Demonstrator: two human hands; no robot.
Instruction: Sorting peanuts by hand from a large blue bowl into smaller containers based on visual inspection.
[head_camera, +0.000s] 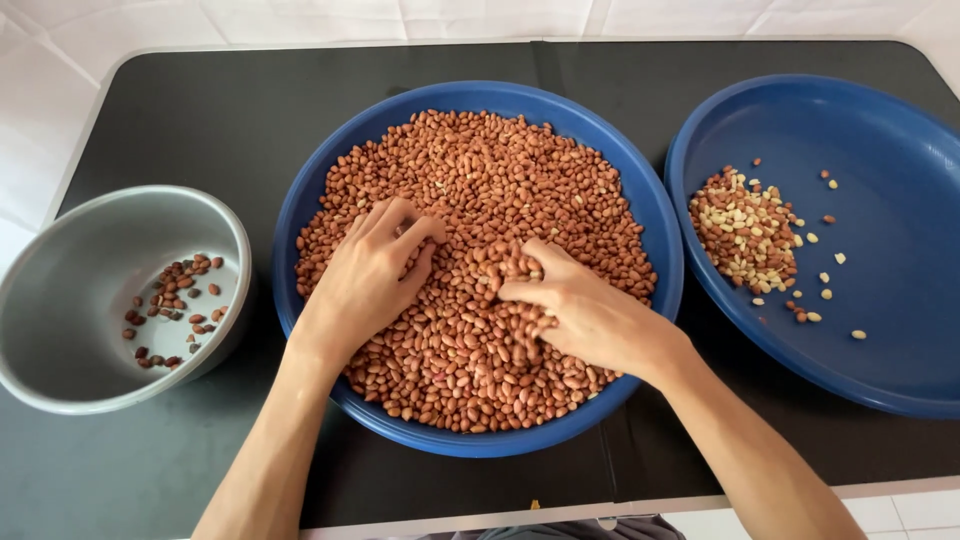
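Note:
A large blue round tray (320, 190) in the middle is heaped with red-skinned peanuts (500, 170). My left hand (365, 275) rests on the left part of the heap, fingers curled into the peanuts. My right hand (575, 305) lies on the heap's right centre, fingertips pinched among peanuts near the middle. Whether either hand holds any peanuts is hidden by the fingers.
A grey metal bowl (60, 290) at the left holds a few dark peanuts (175, 305). A second blue tray (890, 200) at the right carries a small pile of mixed red and pale peanuts (745, 235). All stand on a black table (200, 110) against white cloth.

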